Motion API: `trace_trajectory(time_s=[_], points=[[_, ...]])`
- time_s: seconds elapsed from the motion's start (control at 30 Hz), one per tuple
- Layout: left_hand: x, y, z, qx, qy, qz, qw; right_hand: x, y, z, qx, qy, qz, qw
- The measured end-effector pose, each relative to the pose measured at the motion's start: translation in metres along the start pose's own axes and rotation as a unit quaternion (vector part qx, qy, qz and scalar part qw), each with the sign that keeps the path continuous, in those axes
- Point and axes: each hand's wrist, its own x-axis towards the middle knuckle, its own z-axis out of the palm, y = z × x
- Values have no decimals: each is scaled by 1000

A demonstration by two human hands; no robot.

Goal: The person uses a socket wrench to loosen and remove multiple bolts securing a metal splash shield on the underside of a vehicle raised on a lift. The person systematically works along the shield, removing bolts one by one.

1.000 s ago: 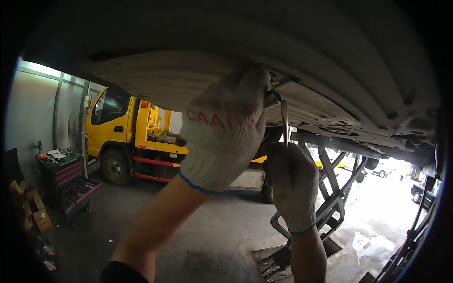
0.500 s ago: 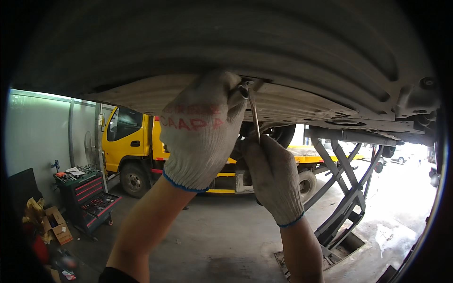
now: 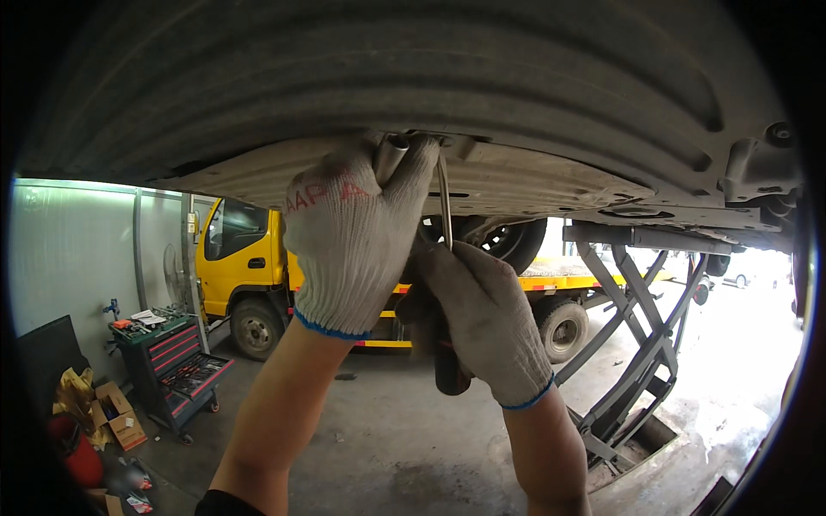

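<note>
Both of my hands are raised to the underside of a vehicle (image 3: 413, 77) and wear knitted work gloves with blue cuffs. My left hand (image 3: 348, 232) is closed around a shiny metal cylinder, which looks like a socket (image 3: 391, 155); its round end shows between thumb and fingers. The left thumb points up against the pale underbody panel (image 3: 533, 176). In my right hand (image 3: 486, 314) is a screwdriver (image 3: 445, 202), its thin shaft upright and its dark handle showing below the glove. The shaft's tip meets the panel edge beside my left thumb; the exact contact spot is hard to make out.
A yellow truck (image 3: 237, 254) stands behind my arms. At the right, a scissor lift (image 3: 641, 335) rises from a floor recess. A tool cart (image 3: 176, 365) with an open drawer is at the left, near a cardboard box (image 3: 119, 417) and a red container (image 3: 77, 451).
My left hand has turned and shifted left, taking the socket away from the screwdriver's tip. The screwdriver and my right hand have moved slightly left, and more of the handle shows.
</note>
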Motion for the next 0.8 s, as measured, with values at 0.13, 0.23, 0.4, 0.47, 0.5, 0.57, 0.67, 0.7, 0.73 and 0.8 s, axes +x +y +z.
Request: trace_trajectory(time_s=[0.13,0.23,0.4,0.47,0.5,0.57,0.67,0.7,0.73,0.8], points=[[4,3,-5,-19,-48,-35,998,-4,-10,4,80,-24,58,995],[8,7,-11,5,-72,-39,997,-7,-13,8,146,-24,62,987],[12,-7,-30,72,-35,162,983,-4,-8,5,211,-72,51,973],[24,-5,-50,-312,-255,-74,912,-2,3,6,281,-99,33,954],[29,-5,-55,-478,-344,-189,786,-2,6,7,316,-113,25,942],[28,-5,-49,-482,-391,-204,757,-3,7,10,314,-86,34,945],[27,-4,-43,-547,-377,-196,721,-5,4,16,228,-28,-6,973],[26,-3,-42,-577,-354,-178,714,-9,0,19,200,-19,-16,979],[25,-3,-42,-606,-330,-159,706,-13,-4,21,172,-10,-25,985],[26,-3,-45,-592,-365,-214,686,-33,6,23,46,33,-49,997]])
